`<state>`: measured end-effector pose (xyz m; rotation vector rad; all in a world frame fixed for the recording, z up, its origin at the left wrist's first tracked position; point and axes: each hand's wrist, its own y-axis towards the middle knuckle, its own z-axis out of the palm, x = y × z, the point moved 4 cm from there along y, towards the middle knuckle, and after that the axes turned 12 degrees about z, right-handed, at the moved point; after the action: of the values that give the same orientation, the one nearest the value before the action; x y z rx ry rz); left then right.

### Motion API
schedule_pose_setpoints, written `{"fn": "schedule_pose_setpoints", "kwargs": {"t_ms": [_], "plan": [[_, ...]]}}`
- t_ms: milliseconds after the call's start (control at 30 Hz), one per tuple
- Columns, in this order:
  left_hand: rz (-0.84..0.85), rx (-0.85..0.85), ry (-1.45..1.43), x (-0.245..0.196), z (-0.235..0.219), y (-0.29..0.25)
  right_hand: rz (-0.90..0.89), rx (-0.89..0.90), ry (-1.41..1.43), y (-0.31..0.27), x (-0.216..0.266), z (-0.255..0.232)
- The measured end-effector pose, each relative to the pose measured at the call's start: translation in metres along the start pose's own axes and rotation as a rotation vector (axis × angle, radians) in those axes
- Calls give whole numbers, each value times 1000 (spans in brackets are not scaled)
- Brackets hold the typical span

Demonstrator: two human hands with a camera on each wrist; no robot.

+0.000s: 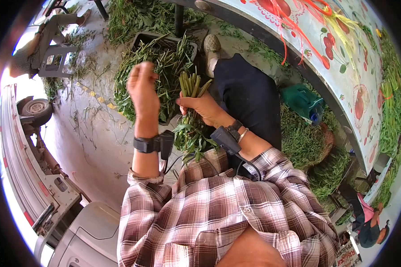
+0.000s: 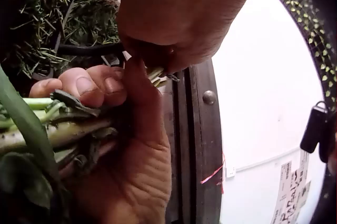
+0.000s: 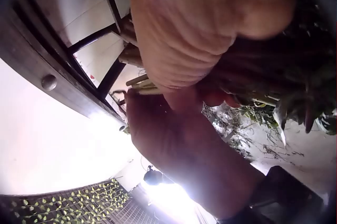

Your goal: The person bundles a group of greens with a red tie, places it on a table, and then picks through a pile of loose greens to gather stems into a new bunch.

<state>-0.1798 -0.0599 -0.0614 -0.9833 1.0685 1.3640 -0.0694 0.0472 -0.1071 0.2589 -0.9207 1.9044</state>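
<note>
Many stems (image 1: 190, 85) | right hand (image 1: 204, 107): curled round them | left hand (image 1: 143, 92): curled, hold unclear

Nothing legible in full. Head view: white sign (image 1: 347, 257) at the bottom right edge carries red and dark lettering, too small and warped by the lens to read. Left wrist view: pale strip (image 2: 293, 188) at lower right has dark marks running along its length, look like lettering, but too blurred and tilted to make out any word.
</note>
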Motion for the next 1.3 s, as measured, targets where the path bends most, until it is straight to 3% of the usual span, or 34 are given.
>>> {"fn": "schedule_pose_setpoints", "kwargs": {"t_ms": [67, 167, 233, 333, 433, 567, 700, 767, 900, 1000, 1067, 1100, 1167, 1233, 1300], "plan": [[32, -74, -73, -5, -14, 11, -3, 25, 49, -3, 2, 1], [-26, 9, 36, -12, -12, 6, -15, 32, 21, -4, 4, 2], [24, 339, 281, -16, 22, -14, -34, 34, 27, -4, 5, 2], [26, 658, 333, -14, 41, -31, -48, 32, 48, -7, 9, 5], [-69, 699, 355, -16, 45, -35, -27, 38, 76, -10, 9, 4], [54, 685, 424, -11, 38, -34, -7, 72, 98, -8, 7, 1], [50, 700, 465, -14, 39, -38, -33, 97, 89, -9, 8, 1], [-42, 642, 435, -9, 34, -38, -68, 70, 92, -10, 10, 0], [28, 649, 477, -6, 31, -37, -66, 82, 84, -8, 8, -1], [48, 767, 504, -9, 38, -43, -105, 90, 62, -8, 9, 0], [-114, 674, 425, -4, 35, -46, -104, 37, 69, -11, 12, 1], [-115, 678, 423, -2, 38, -47, -107, 33, 70, -10, 11, -1], [14, 504, 222, -5, 41, -44, -92, 86, 20, -7, 9, 0], [24, 551, 231, -3, 41, -40, -70, 100, 26, -7, 8, 1], [-13, 725, 257, -3, 49, -38, -50, 111, 29, -8, 10, 3]]}}
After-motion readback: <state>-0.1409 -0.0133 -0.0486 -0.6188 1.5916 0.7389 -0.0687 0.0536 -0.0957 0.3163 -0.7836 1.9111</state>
